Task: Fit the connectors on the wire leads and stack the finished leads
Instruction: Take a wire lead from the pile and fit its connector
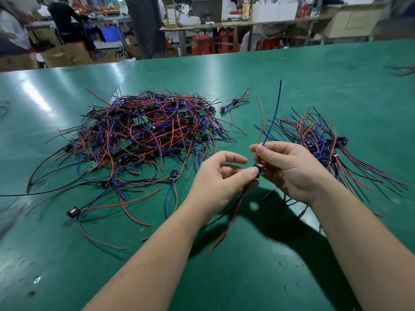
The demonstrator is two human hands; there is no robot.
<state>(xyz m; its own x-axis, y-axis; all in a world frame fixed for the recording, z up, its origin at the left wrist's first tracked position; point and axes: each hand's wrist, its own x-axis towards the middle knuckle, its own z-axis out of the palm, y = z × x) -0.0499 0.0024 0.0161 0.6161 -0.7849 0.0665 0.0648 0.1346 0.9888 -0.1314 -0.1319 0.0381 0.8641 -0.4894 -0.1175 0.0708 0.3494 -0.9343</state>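
Green matting is covering the bench (292,70), and a big tangle of leads (146,133), red, blue and black, is sprawling at ten o'clock from the hands. At three o'clock a neater stack of leads (323,142) is lying just beside the right hand (289,169). That hand is pinching a blue wire (275,113) sticking up toward twelve, while the left hand (220,178) is pinching a small dark connector (258,168) between the two hands, off the bench, and red and black wires (226,225) are dangling below it.

green table (292,70) — red, blue, black wires (148,129)
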